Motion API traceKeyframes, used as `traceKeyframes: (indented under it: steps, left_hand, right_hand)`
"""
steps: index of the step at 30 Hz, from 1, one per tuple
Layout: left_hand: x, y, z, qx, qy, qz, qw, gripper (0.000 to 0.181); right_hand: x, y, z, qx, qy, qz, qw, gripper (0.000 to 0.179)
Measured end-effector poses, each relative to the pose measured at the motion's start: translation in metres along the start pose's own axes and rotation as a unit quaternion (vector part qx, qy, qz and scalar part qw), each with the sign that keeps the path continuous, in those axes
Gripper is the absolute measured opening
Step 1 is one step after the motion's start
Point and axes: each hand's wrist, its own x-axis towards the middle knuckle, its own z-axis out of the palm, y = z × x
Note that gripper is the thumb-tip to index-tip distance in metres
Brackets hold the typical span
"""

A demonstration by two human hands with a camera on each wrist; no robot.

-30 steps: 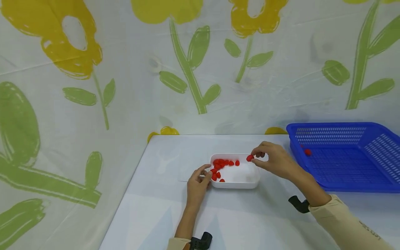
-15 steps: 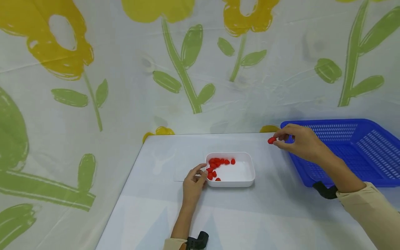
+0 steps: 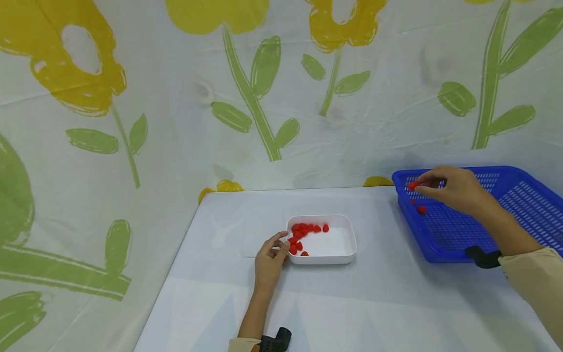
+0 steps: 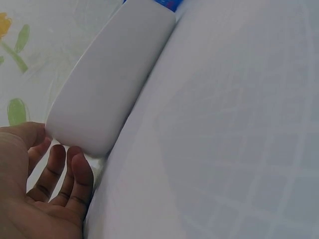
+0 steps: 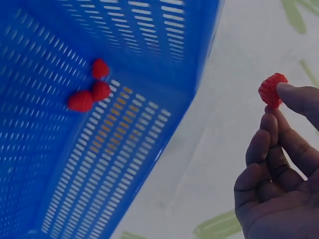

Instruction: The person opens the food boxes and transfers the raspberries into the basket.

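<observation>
My right hand (image 3: 459, 188) pinches a red raspberry (image 5: 272, 90) between thumb and fingertips. In the head view it is over the left end of the blue plastic basket (image 3: 433, 256). Inside the basket, the right wrist view shows three more raspberries (image 5: 80, 101) clustered in a corner. My left hand (image 3: 269, 264) holds the left end of a white rectangular box (image 3: 323, 260), its curled fingertips against the wall and rim (image 4: 107, 79). Several red raspberries (image 3: 301, 230) lie in the box, mostly along its left side and back wall.
The white table (image 3: 246, 210) ends at the back against a hanging cloth (image 3: 176, 98) printed with flowers. The basket's slotted walls rise at the table's right. Black wrist mounts (image 3: 483, 257) sit on both forearms.
My right hand has carried the raspberry from above the white box rightward to the basket. My left hand has stayed at the box, while the head view has shifted slightly.
</observation>
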Motion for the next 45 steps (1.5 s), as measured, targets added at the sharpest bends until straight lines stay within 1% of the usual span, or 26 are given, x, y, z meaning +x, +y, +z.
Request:
traceKeyframes:
  steps: [6,14,22,28,35,40,45]
  left_hand:
    - [0.0,-0.002,0.0,0.004,0.001,-0.003,1.0,0.024]
    - [0.0,-0.003,-0.001,0.004,0.0,-0.001,1.0,0.025]
    - [0.004,-0.005,-0.001,0.006,-0.005,-0.004,1.0,0.024]
    - [0.004,-0.005,0.001,0.003,-0.006,-0.007,1.0,0.024]
    - [0.002,-0.003,0.003,-0.002,-0.01,-0.003,0.9999,0.026]
    - [0.003,0.0,0.003,-0.001,-0.012,0.002,0.9999,0.026]
    - [0.006,0.0,0.002,-0.002,-0.006,-0.001,1.0,0.025]
  right_hand:
    - [0.009,0.02,-0.003,-0.008,0.004,0.001,1.0,0.041]
    - [0.021,0.041,-0.005,-0.013,-0.022,0.021,0.9995,0.047]
    - [0.031,0.061,-0.003,-0.022,-0.03,0.031,0.9988,0.047]
    - [0.034,0.074,0.004,-0.011,-0.062,0.035,0.9974,0.046]
    - [0.037,0.089,0.016,-0.024,-0.089,0.044,0.9948,0.049]
    - [0.038,0.096,0.022,-0.036,-0.107,0.03,0.9932,0.037]
    - [0.041,0.101,0.025,-0.038,-0.129,0.021,0.9906,0.033]
